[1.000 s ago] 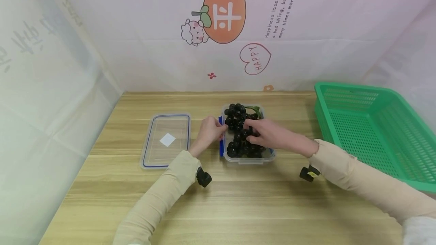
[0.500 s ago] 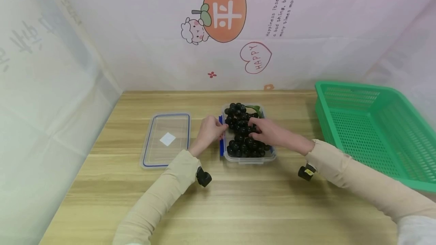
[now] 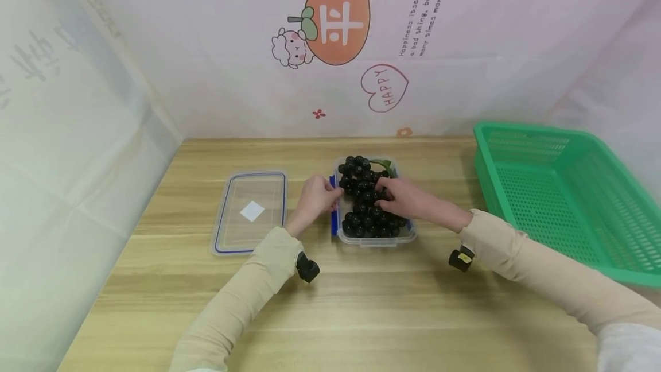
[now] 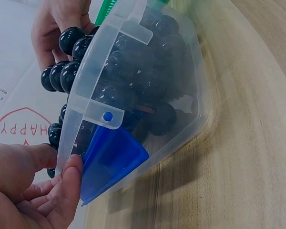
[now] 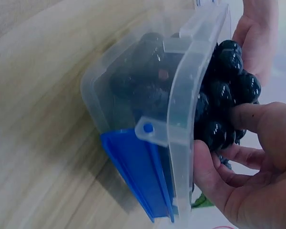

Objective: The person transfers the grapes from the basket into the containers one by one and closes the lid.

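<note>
Right hand [image 3: 405, 196] in among the dark grapes [image 3: 368, 224], fingers curled round them!
Left hand [image 3: 315, 197] pinches the clear container [image 3: 376, 241] by its rim, thumb against fingers.

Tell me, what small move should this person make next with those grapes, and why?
Perhaps the right hand should press the grapes a little lower into the container: both wrist views show some bulging out of its top, and the lid lies off to one side.

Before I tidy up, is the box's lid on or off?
Off: the lid lies on the table, left of the box, leaving the grapes uncovered.
</note>
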A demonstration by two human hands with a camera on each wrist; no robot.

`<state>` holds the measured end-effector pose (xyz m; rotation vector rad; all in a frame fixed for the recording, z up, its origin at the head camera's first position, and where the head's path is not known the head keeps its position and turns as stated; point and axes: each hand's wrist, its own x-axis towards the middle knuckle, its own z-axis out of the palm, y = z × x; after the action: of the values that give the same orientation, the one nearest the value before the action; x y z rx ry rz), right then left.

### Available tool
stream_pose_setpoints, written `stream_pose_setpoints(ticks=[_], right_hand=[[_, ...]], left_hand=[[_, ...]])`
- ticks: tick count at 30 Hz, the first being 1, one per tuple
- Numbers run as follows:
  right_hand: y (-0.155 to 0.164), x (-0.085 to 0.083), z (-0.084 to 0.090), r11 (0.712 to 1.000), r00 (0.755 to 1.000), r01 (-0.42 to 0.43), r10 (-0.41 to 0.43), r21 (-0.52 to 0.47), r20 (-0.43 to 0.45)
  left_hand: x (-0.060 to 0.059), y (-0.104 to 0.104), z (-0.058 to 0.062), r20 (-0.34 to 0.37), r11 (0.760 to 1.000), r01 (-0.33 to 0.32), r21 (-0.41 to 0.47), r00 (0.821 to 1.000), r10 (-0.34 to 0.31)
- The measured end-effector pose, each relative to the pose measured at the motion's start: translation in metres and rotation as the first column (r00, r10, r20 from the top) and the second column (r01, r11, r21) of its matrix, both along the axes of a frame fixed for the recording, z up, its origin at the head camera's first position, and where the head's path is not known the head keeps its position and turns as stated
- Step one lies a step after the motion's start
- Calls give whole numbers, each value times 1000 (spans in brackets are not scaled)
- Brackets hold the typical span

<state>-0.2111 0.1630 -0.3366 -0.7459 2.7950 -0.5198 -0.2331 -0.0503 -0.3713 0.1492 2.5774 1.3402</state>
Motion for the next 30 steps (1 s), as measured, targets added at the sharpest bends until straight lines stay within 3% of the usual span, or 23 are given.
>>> stream_pose_setpoints(ticks=[6,13,22,30], right_hand=[[8,-1,3,999,1000,15,-15,-46,10],[20,-7,3,983,995,98,-94,-153,31],[27,-12,6,957,961,275,-277,-90,-14],[30,-14,4,945,948,316,-312,-86,54]], left_hand=[[0,0,-1,-5,1000,-3,-8,1000,3],[0,1,-2,-5,1000,-11,-12,1000,11],[1,1,0,1,1000,-14,-7,1000,14],[1,1,0,2,1000,-16,-12,1000,16]])
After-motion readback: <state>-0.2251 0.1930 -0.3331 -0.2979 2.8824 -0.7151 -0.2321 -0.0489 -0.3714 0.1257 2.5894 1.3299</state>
